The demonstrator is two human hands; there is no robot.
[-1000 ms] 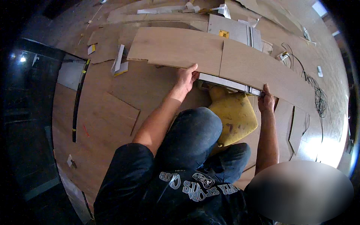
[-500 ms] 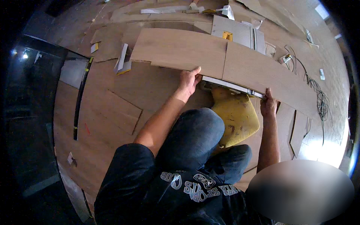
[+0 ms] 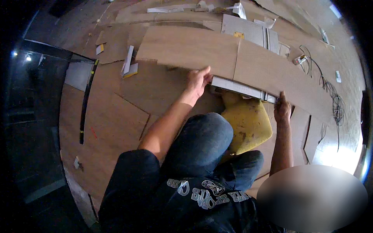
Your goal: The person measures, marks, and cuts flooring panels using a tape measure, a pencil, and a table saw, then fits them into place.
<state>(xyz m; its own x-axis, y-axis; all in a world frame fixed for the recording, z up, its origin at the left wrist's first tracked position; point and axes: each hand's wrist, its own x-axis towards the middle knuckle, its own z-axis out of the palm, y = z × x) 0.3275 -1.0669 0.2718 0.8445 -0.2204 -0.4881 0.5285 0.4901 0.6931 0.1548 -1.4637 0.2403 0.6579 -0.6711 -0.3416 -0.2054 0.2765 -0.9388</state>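
Left-hand grip: the left hand (image 3: 199, 83) is closed on the near edge of the brown board (image 3: 190, 44), thumb on top, fingers mostly hidden below.
Right-hand grip: the right hand (image 3: 283, 109) pinches the same edge farther right, thumb on top; its fingers are tucked down by the table's corner, and whether they touch the metal cannot be told.
Board's place: across the grey metal table (image 3: 248, 26), covering its middle; near and far edges show.
In the way: a yellow body (image 3: 248, 128) under the table's near edge, between the board and the person's knees (image 3: 202, 134).
Left side: white strips (image 3: 128, 59) on the floor just beyond the board's edge.
Right side: a tangled dark cable (image 3: 337, 106) near the board's right end.
Board's direction: long axis left to right, right end slanting nearer the person; a thin line crosses its width, and its left near edge is stepped.
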